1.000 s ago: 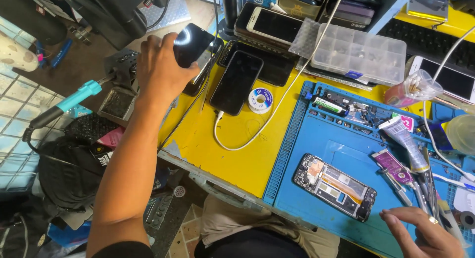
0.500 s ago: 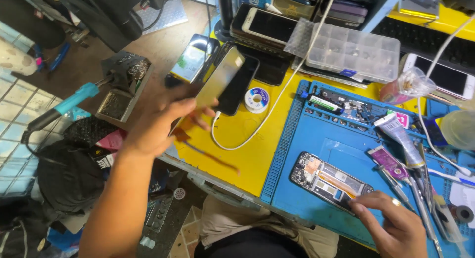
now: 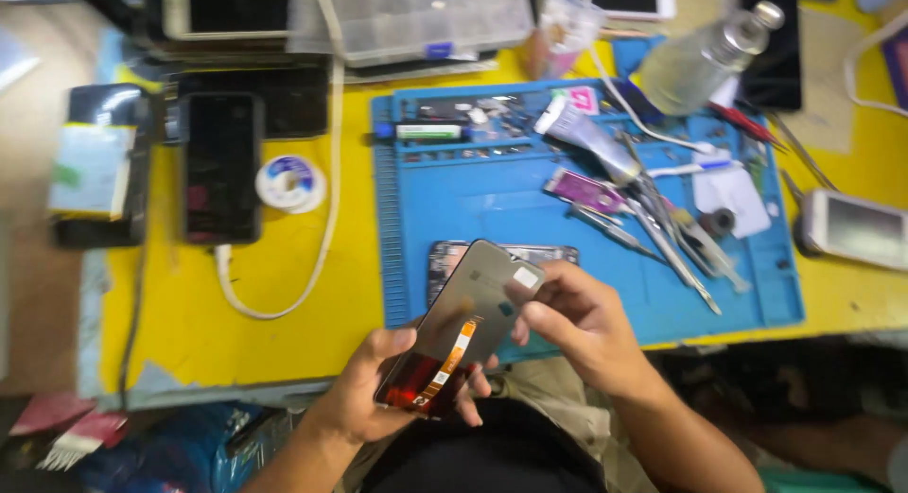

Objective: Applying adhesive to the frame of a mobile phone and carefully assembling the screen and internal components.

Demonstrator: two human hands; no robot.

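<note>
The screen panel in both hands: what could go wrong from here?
1. The screen panel is held in the air past the table edge, over the lap; a slip could drop it.
2. Its orange flex strip lies near the left hand fingers; pressure there might crease it.
3. The right hand pinches the top corner; twisting could crack the thin panel. The opened phone on the blue mat sits right behind, so a knock is possible.

Yellow surface (image 3: 284, 351) with a worn front edge, blue mat (image 3: 492, 209) laid on its middle. Left of the mat a grey floor (image 3: 28, 294) shows. Light's bright and even.
</note>
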